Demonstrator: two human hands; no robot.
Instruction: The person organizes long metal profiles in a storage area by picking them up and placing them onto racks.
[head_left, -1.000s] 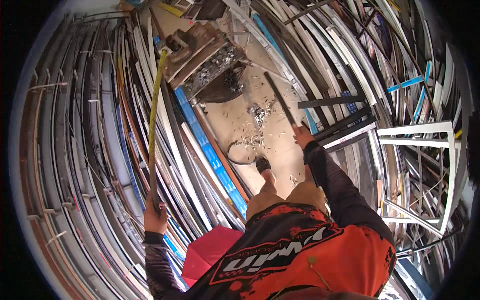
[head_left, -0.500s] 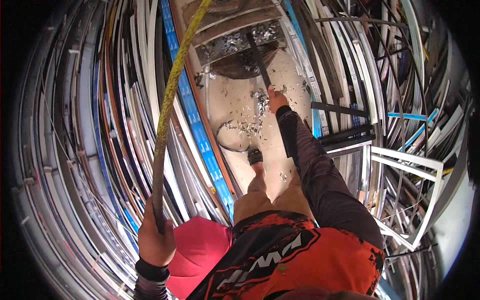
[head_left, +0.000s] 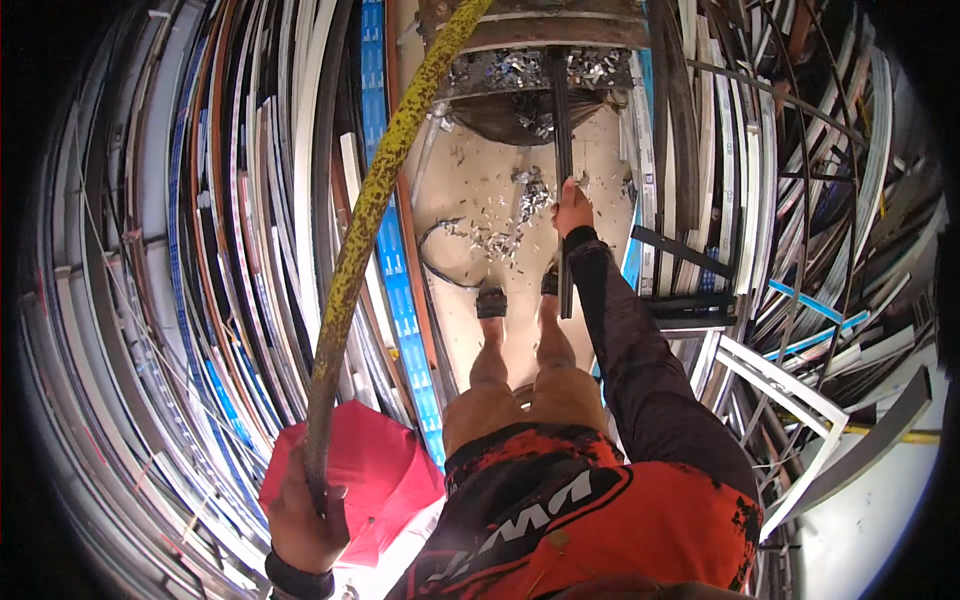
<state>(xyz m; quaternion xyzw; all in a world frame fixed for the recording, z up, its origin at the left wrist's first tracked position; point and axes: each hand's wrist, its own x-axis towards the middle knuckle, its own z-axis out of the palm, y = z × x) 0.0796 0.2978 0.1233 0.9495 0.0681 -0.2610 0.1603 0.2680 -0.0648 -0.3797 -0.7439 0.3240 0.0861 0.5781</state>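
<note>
My left hand (head_left: 308, 520) is closed around the lower, brown end of a long pole (head_left: 375, 190). Worn yellow paint covers the rest of the pole, which slants up past the top edge. Ahead of me, my right hand (head_left: 573, 210) grips a long, dark, straight profile bar (head_left: 562, 125). The bar's far end lies over a dark bench (head_left: 470, 80) strewn with metal scraps, and its near end hangs beside my right foot. A red, fabric-like object (head_left: 365, 470) is just right of my left hand; I cannot tell its kind.
Long profiles (head_left: 215, 220) stand packed along the left, with a blue-wrapped strip (head_left: 400, 300) nearest me. More profiles (head_left: 690, 150) and loose pieces crowd the right, beside a white frame (head_left: 790, 380). Metal offcuts (head_left: 505, 240) and a black cable (head_left: 428, 262) lie on the tiled floor (head_left: 470, 350).
The dark bar has swung from a slant to nearly straight ahead, with my right hand still on it. My right foot now shows beside the left. My left hand keeps its grip on the pole.
</note>
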